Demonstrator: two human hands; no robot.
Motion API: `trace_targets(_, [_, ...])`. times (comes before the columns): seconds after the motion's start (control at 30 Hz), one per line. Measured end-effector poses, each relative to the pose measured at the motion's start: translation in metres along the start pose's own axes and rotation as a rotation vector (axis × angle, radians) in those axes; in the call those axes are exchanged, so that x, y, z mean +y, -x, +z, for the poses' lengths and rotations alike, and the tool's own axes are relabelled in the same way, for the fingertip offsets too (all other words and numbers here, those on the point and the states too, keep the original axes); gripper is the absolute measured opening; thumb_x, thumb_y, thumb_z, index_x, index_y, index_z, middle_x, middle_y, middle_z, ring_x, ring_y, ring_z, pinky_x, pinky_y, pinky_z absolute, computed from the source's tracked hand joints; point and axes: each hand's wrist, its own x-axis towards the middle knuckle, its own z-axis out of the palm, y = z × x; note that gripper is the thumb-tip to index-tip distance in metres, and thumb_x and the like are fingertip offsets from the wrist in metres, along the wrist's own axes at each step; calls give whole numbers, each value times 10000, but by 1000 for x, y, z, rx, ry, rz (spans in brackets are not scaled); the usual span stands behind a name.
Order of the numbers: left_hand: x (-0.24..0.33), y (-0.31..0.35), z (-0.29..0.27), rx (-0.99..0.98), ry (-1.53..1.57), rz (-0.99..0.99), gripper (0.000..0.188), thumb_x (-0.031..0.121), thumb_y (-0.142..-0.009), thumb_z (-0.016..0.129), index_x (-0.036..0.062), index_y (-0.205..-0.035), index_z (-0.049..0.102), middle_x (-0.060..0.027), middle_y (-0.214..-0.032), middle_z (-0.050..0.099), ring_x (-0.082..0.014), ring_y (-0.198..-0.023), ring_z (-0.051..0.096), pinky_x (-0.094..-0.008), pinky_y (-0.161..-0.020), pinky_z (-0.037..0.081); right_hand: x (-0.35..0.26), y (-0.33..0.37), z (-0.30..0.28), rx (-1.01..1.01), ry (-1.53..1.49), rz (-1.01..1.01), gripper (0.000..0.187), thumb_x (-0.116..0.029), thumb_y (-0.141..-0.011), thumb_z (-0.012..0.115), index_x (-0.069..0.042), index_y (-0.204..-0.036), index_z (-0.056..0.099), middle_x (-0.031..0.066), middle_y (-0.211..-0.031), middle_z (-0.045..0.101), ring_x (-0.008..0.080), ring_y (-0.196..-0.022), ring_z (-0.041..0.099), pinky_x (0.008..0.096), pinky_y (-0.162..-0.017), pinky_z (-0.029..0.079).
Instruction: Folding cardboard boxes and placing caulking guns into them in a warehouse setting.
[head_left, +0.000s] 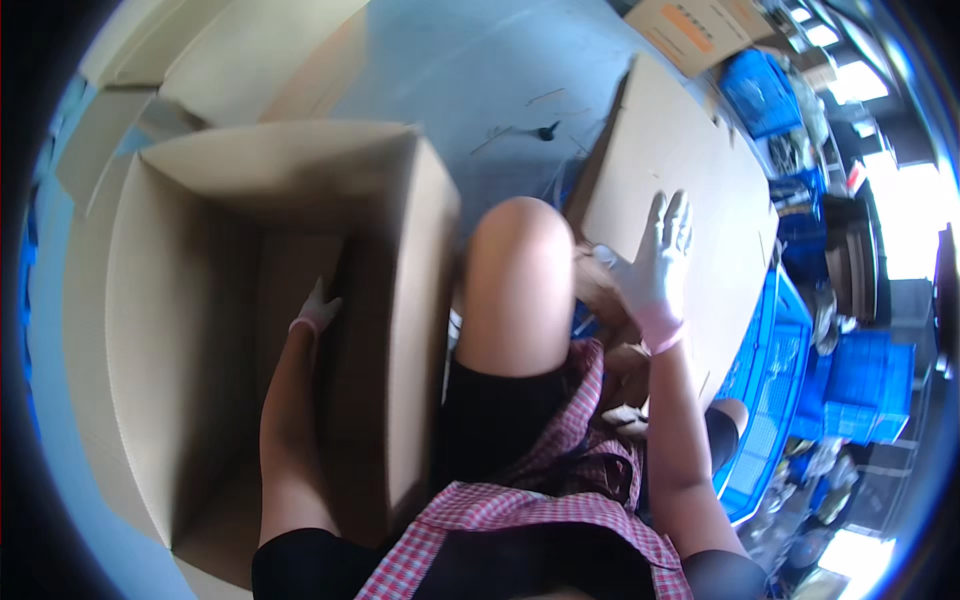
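From where I stand, a person sits or crouches over the floor [440, 80] with one arm deep in a large brown carton [420, 320]. The carton is on the person's left, toward the left edge of the floor that shows, its mouth turned up toward the wearer.

The left hand [316, 308], in a pale glove, reaches down to the shadowed far inner wall, fingers pointing away and thumb apart from them. I cannot tell whether it pinches a panel edge there or merely lies against it. The right hand [655, 270], also gloved, is spread over a broad cardboard piece [720, 200] on the other side of the raised knee [520, 225]; whether it touches that board is unclear.

The step in hand appears to be working the carton from within. To my eye, the next move calls for a sure hold on the cardboard inside, with the walls kept from buckling.

The carton is plain and deep, its inside dark toward the bottom, its near-right wall pale where light catches it. The rim looks straight enough, though the lens bends it. A blue crate [770, 380] stands beyond the right arm.
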Motion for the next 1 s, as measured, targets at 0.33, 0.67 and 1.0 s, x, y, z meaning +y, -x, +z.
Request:
trace_targets(0.33, [226,206,-173,1019,587,826,376,157,-979,488,-6,-1318,493,-143,-1254,572,-216,-1150,545,-337,-998,428,37,67,-92,-39,-33,45,249,-236,-882,601,-40,-1036,600,175,-919,674,327,-836,678,421,-667,556])
trace_targets(0.67, [485,265,-69,-299,1587,776,368,275,-980,462,33,-1250,531,-103,-1202,591,-218,-1120,568,-380,-978,453,93,101,-156,372,-441,52,422,-175,-821,670,34,-1173,566,227,-1170,587,399,-1109,551,429,-970,437])
trace_targets(1.0, [558,288,59,422,-663,1161,573,246,-823,652,-1,-1298,447,-255,-1151,569,-366,-1009,599,-466,-835,521,265,155,-10,79,-1363,522,344,-156,-972,517,10,-1273,503,119,-1211,575,220,-1098,561,322,-949,471])
